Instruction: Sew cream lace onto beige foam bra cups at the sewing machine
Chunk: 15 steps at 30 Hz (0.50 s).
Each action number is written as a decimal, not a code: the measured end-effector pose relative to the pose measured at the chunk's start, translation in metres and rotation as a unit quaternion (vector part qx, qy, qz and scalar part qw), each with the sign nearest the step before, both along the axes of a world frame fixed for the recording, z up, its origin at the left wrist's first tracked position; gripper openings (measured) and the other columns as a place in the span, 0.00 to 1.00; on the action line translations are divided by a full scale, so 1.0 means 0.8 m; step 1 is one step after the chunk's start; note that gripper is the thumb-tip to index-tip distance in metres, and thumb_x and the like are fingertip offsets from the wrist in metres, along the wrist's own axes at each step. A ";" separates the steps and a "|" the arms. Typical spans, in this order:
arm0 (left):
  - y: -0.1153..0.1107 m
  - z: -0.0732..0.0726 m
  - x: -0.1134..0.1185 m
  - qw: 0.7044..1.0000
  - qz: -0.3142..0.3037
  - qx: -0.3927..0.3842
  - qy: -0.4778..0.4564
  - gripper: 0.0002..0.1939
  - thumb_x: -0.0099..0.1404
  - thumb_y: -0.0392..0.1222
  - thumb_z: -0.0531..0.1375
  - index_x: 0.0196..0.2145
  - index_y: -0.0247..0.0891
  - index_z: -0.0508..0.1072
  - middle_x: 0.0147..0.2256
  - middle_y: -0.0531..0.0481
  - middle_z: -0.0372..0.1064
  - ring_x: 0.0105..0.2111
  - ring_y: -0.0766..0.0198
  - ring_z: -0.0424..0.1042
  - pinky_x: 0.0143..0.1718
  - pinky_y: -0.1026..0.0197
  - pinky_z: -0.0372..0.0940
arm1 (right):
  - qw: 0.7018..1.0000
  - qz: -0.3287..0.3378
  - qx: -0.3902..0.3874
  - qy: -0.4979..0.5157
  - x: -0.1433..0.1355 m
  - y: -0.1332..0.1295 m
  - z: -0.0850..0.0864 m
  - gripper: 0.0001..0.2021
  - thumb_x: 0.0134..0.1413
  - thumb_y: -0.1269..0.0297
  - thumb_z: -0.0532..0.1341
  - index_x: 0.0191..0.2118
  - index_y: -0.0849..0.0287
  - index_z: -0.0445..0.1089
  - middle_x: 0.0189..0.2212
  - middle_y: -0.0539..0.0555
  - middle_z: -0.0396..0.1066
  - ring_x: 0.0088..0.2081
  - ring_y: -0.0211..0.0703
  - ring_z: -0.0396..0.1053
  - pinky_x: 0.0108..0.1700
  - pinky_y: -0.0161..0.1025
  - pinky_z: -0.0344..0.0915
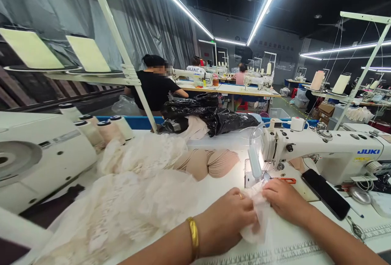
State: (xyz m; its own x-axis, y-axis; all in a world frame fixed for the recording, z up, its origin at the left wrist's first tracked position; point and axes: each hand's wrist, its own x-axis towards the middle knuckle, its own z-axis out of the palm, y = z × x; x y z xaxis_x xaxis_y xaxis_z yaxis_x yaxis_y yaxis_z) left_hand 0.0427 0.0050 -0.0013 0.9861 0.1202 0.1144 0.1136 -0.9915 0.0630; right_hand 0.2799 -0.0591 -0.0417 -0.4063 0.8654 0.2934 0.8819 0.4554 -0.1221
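A sheer pale piece of fabric [259, 220] is stretched between my two hands, just in front of the needle area of a white sewing machine [330, 146]. My left hand [226, 220], with a gold bracelet at the wrist, is closed on the fabric's left side. Fingers of my right hand [285, 197] pinch its upper right edge. Close beyond the right fingertips lies an orange-handled tool [287, 180], partly hidden by the hand. A heap of cream lace fabric [143, 199] spreads over the table on the left.
Tan pleated cups [207, 163] and a black plastic bag [214, 114] lie behind the heap. A phone [325, 193] rests at right, beside small tools. Thread cones [106, 132] stand by another machine [39, 155] at left. A co-worker [152, 81] sits ahead.
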 end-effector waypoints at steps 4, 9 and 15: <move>0.042 -0.002 0.020 0.999 0.019 0.020 -0.026 0.08 0.59 0.34 0.64 0.37 0.44 0.77 0.36 0.49 0.73 0.35 0.56 0.70 0.43 0.54 0.60 | 0.996 -0.083 0.001 -0.041 0.016 0.013 -0.007 0.16 0.53 0.82 0.55 0.41 0.57 0.73 0.42 0.55 0.76 0.39 0.47 0.68 0.39 0.39 0.62; 0.076 -0.008 0.043 0.997 0.021 -0.002 -0.075 0.13 0.54 0.27 0.64 0.35 0.43 0.75 0.37 0.52 0.72 0.39 0.56 0.70 0.42 0.56 0.58 | 0.986 -0.154 0.019 -0.056 0.020 0.026 -0.013 0.23 0.49 0.83 0.54 0.48 0.60 0.74 0.45 0.61 0.77 0.43 0.55 0.69 0.44 0.46 0.63; 0.051 -0.002 0.028 0.995 0.004 -0.077 -0.064 0.12 0.52 0.28 0.65 0.32 0.44 0.77 0.39 0.53 0.73 0.36 0.57 0.69 0.40 0.55 0.58 | 0.985 -0.159 0.066 -0.028 0.023 0.010 -0.013 0.19 0.53 0.79 0.54 0.46 0.56 0.75 0.35 0.57 0.76 0.39 0.54 0.69 0.42 0.45 0.64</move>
